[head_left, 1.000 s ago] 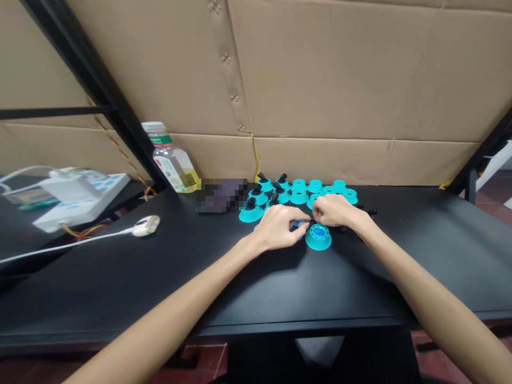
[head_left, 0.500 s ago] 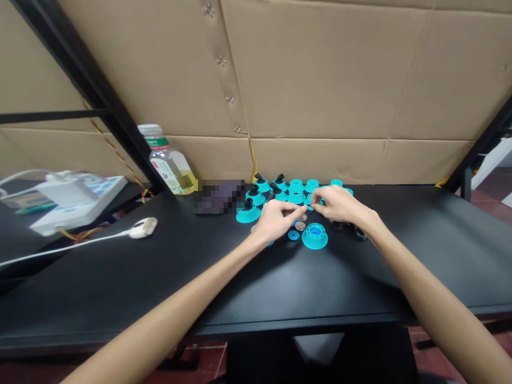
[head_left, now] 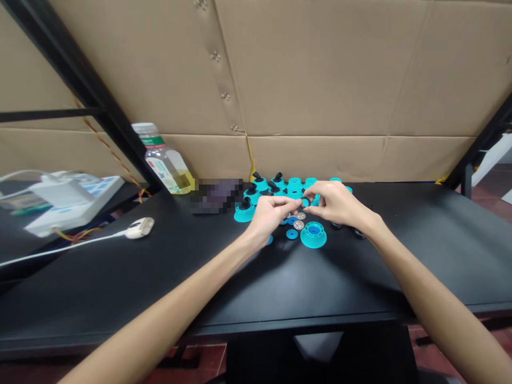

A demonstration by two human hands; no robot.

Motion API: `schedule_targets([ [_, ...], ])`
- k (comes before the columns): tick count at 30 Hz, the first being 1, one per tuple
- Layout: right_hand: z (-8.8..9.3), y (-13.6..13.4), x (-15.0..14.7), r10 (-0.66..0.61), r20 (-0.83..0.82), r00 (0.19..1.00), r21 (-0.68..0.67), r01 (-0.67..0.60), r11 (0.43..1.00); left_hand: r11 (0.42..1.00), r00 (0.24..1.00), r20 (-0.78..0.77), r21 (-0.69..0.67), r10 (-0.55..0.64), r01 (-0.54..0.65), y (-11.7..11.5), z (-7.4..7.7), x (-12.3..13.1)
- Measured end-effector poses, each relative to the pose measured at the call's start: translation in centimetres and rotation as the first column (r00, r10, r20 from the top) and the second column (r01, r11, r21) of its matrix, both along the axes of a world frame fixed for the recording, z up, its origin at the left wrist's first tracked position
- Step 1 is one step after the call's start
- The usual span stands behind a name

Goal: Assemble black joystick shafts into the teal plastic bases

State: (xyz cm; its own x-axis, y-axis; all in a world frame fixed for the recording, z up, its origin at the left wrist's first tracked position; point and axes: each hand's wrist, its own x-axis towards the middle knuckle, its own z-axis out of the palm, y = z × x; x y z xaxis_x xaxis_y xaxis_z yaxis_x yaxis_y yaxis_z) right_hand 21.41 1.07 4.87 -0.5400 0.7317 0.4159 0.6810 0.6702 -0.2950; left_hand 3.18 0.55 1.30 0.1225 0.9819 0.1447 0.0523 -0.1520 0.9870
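Black table [head_left: 100,272], against a cardboard wall [head_left: 320,69]. On it, back left: plastic bottle [head_left: 163,162], with yellowish liquid at the bottom. Beyond the table edge, left: white power strip [head_left: 76,205]. Near the table's left edge: white corded mouse [head_left: 140,228].

Teal plastic bases, grouped at centre back: five fitted with black sticks, e.g. [head_left: 245,212]; the others show none, some partly hidden. Front base [head_left: 313,236]: blue centre, no stick, apart from the group.

Loose, between the hands and the front base: blue disc [head_left: 292,234], silver disc [head_left: 298,225].

Left hand [head_left: 270,216] and right hand [head_left: 336,202]: fingers pressed together, pinching a small black ring [head_left: 306,201] between them, above the bases.
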Motion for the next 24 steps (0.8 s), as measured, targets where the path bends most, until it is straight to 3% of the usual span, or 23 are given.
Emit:
schedule_targets([
  [7, -0.6, -0.6, 0.4, 0.075, 0.047, 0.996, 0.046, -0.077, 0.996, 0.985, 0.991, -0.018, -0.108, -0.133, 0.131, -0.4, 0.5, -0.5],
  [15, -0.2, -1.0, 2.1, 0.081, 0.118, 0.990, -0.273, -0.046, 0.961, 0.983, 0.928, -0.373, 0.164, -0.013, 0.079, 0.5, 0.9, -1.8],
  [24, -0.5, -1.5, 1.7, 0.077, 0.246, 0.966, -0.254, -0.013, 0.967, 0.969, 0.878, -0.478, 0.209, -0.019, 0.134, 1.0, 0.2, -2.0],
])
